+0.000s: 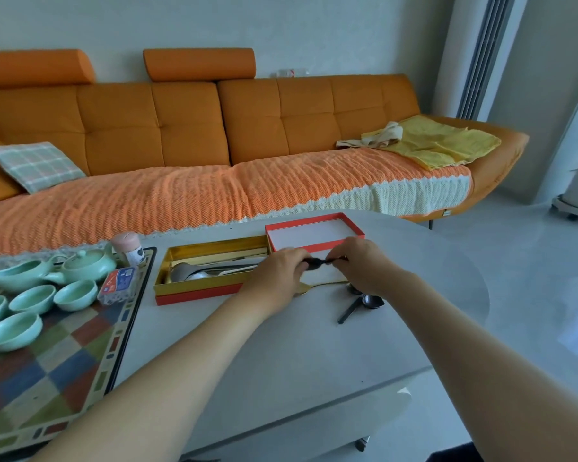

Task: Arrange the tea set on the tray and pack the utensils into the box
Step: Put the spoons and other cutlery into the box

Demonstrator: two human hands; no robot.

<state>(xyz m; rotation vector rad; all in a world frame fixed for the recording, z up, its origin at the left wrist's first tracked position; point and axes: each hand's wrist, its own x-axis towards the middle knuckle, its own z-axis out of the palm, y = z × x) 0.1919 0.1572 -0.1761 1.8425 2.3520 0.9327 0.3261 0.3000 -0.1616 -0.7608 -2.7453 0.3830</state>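
Over white table, left hand and right hand grip black utensil, lengthwise left-right.

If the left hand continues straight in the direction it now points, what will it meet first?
The left hand points away from the person and to the right, toward the right hand; both hold a small dark utensil. Beyond lies the open red lid, though depth is unclear.

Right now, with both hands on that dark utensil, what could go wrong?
The left hand and right hand pinch the dark utensil by fingertips only, so it may slip. The right wrist hangs just above the black spoons and could knock them. The gold box already looks crowded.
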